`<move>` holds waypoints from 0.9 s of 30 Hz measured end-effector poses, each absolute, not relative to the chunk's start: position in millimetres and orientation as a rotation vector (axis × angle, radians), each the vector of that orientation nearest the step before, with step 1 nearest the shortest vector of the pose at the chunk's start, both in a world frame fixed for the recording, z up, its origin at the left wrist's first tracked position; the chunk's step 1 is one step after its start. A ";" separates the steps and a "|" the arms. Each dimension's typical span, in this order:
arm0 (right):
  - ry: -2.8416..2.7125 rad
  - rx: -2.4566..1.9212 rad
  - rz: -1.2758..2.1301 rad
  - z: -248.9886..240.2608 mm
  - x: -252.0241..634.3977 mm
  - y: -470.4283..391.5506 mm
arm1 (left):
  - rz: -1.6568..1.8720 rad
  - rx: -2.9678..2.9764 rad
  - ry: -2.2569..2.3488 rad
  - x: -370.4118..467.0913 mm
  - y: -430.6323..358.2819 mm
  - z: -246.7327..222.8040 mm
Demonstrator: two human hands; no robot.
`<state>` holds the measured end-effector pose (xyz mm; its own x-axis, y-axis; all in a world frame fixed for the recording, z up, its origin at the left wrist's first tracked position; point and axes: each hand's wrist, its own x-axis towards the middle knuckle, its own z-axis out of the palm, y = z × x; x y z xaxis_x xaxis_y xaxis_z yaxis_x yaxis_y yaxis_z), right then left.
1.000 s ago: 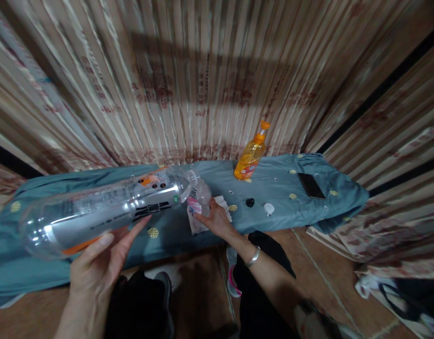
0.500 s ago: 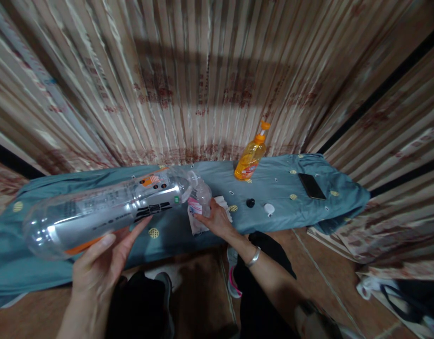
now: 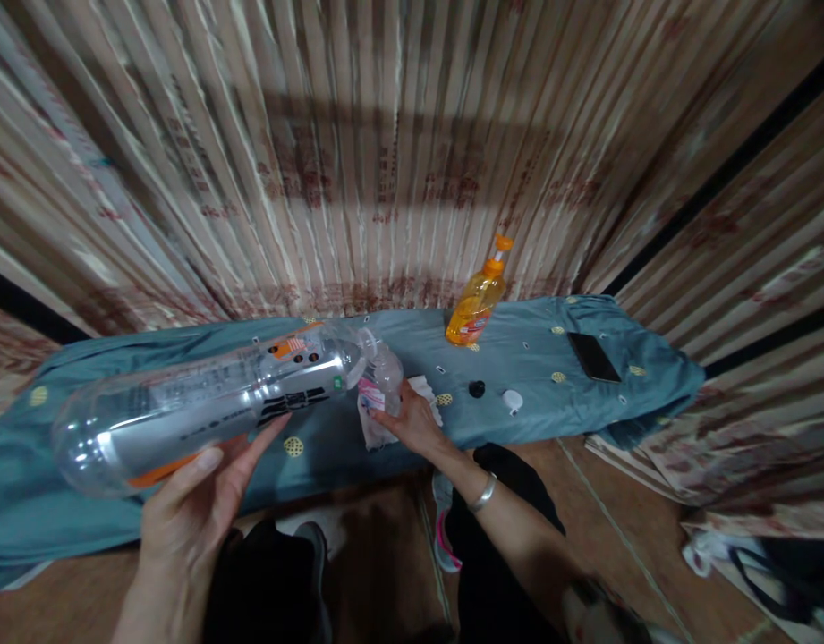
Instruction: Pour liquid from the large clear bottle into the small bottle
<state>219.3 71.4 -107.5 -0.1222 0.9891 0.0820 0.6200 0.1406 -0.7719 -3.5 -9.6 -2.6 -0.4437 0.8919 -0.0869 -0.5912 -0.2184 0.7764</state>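
My left hand supports a large clear plastic bottle with a silver and orange label, its fingers wrapped under the body. The bottle lies nearly level, neck to the right. My right hand is closed around a small clear bottle with a pink label. The two necks meet; how far they overlap I cannot make out. Under the small bottle lies a pale cloth. To the right, a black cap and a white cap rest on the blue-green sheet.
An orange pump bottle stands at the back by the patterned curtain. A dark phone lies at the right end of the sheet. My legs are below the front edge. Bags sit on the floor at lower right.
Almost nothing differs. The view has shifted slightly, and both hands keep their hold on the two bottles.
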 end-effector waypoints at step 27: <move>-1.827 -1.558 0.768 -110.3 220.0 72.6 | 1.818 0.534 0.957 -3.6 -9.8 -4.1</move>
<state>220.0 72.6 -110.3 -0.1211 0.9894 0.0799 0.6352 0.1391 -0.7597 -3.6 -9.8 -4.1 -0.4280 0.9021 -0.0557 -0.5566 -0.2145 0.8026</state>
